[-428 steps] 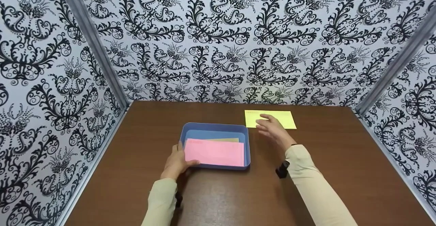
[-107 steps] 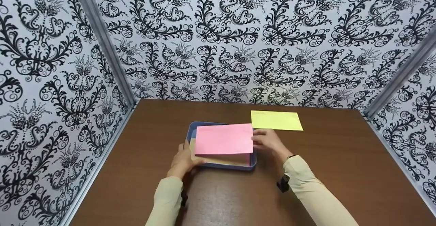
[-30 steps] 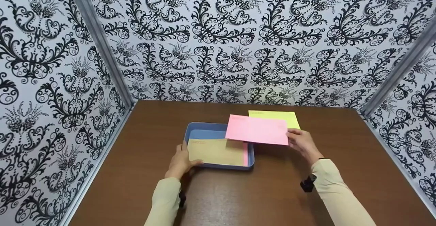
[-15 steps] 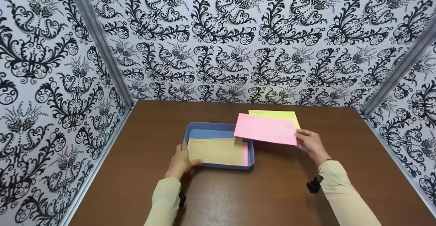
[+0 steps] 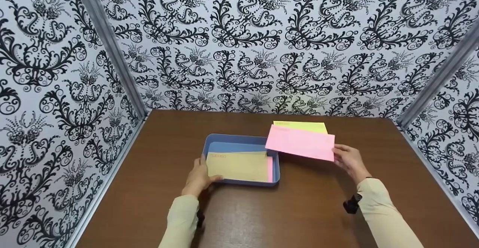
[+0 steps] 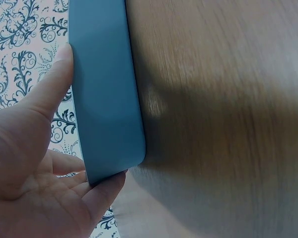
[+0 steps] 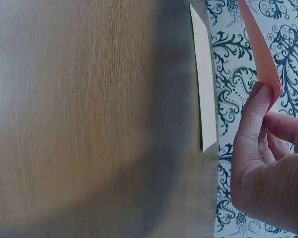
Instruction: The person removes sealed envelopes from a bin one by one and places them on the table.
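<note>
In the head view, a pink envelope (image 5: pixel 302 143) is pinched at its right end by my right hand (image 5: pixel 351 161). It is held above the table, partly covering a yellow envelope (image 5: pixel 299 125) lying behind. The right wrist view has the thumb on one face of the pink envelope (image 7: pixel 262 54) and fingers on the other. My left hand (image 5: pixel 197 176) grips the near left corner of a blue tray (image 5: pixel 239 138). In the left wrist view, its thumb lies on the tray's rim and fingers bend around the corner. Inside the tray lies a tan envelope (image 5: pixel 237 167), over a pink envelope (image 5: pixel 269 169) showing only its right edge.
A brown wooden table (image 5: pixel 299 214) carries everything. A patterned wall (image 5: pixel 247 46) rises along the table's back edge, with more patterned walls at left and right. Grey posts (image 5: pixel 108 46) stand at the corners.
My right hand has carried the pink envelope up out of the tray and rightward over the yellow one, baring the tan envelope. My left hand has stayed on the tray.
</note>
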The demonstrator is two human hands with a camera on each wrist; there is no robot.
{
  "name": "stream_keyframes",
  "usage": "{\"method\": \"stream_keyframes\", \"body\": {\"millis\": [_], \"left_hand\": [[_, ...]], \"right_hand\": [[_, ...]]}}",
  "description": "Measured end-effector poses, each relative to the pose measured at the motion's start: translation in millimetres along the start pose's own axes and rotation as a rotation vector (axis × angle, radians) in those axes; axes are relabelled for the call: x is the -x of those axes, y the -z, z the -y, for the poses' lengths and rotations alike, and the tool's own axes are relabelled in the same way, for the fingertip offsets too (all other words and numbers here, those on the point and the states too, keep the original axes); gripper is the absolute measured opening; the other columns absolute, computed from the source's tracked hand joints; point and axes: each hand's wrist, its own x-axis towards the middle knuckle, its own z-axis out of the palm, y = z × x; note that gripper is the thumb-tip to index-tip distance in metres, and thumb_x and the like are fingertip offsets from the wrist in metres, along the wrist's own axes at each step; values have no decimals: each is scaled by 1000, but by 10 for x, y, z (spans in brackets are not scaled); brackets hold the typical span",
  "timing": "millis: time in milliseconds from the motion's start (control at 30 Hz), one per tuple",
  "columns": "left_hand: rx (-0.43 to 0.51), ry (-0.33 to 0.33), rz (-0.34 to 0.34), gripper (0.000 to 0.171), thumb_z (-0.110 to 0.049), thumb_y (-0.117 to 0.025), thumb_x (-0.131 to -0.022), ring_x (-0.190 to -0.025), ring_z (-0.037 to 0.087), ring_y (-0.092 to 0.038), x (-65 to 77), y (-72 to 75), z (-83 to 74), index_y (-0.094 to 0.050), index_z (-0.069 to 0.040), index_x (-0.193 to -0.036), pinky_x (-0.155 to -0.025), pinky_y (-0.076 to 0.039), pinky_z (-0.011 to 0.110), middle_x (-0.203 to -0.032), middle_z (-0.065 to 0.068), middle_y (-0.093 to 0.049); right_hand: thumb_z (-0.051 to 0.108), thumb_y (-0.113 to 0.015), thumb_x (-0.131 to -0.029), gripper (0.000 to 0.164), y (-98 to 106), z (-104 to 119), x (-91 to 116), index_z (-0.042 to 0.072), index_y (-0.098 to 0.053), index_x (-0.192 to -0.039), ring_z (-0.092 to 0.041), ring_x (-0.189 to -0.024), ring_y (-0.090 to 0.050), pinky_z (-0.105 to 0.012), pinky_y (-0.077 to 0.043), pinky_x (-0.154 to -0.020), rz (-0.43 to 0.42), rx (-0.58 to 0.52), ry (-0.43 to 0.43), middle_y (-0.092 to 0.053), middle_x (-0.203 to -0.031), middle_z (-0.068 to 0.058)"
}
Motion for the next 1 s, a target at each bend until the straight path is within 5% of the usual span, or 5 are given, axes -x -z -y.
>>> {"method": "stream_keyframes", "body": {"millis": [200,767,1000], "left_hand": [[6,4,-1,112,-39,-83,-81,-130,48,-50,8,2,-6,-15,8,-156,-108,-44,53,-156,30,-28],[8,-1,8,111,-40,-82,-81,-132,47,-48,-4,0,-1,-15,8,-156,-108,-43,53,-157,30,-26],[29,6,3,111,-38,-82,-82,-134,46,-46,3,-3,-17,-14,7,-156,-110,-42,53,-157,30,-26]], "right_hand": [[9,-58,-99,29,107,-33,16,-1,-59,-126,-2,-66,-61,-18,-55,-61,-12,-13,-8,-65,-72,10],[16,-54,-102,49,386,-62,15,-4,-43,-145,-1,-74,-60,-19,-55,-68,-78,33,-56,-63,-79,16],[20,-51,-104,54,430,-91,-14,-4,-37,-150,-1,-80,-55,-21,-54,-72,-126,156,-46,-54,-126,-12]]}}
